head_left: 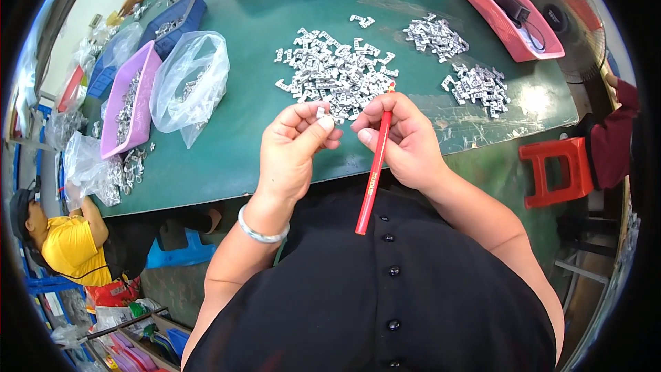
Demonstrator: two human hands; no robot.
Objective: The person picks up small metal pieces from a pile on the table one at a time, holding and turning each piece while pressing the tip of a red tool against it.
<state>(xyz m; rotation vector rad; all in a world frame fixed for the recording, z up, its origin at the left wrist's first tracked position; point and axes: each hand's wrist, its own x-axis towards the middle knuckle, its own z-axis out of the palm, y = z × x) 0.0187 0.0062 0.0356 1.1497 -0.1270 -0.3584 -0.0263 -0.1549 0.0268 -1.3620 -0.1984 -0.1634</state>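
My left hand is pinching a metal bracket, right hand's got the red pencil just right of it, tip toward the table surface's far edge.

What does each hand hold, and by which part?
Left hand: a small silvery piece, exact part unclear; right hand: a red pencil, near its upper end.

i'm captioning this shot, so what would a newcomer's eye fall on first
Probably the red pencil, held in the right hand and slanting down before the black buttoned top. Next, likely the large heap of small silvery pieces on the green table, just beyond the hands. The left hand pinches a small pale piece near that heap.
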